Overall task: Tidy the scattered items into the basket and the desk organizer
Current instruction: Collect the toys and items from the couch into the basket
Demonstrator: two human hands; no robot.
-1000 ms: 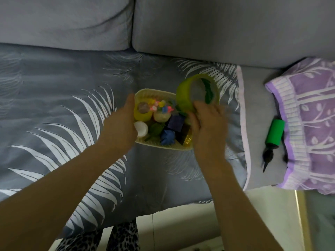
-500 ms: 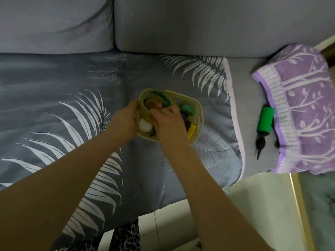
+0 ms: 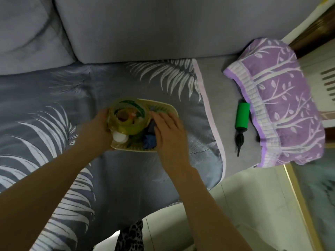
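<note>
Tape roll (image 3: 128, 117) in basket (image 3: 168, 108) btwn hands: left hand (image 3: 96, 131) grips basket's edge, right hand (image 3: 167, 131) flat, released.

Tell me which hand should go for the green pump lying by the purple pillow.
Right, probably. The right hand lies open over the basket, on the side toward the green pump. The left hand steadies the basket's far side.

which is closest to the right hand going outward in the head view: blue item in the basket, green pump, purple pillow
From the right hand:
1. Blue item, in the basket, right beside the hand's left edge.
2. Green pump, lying on the sofa seat to the right.
3. Purple pillow, beyond the pump at the far right.
</note>
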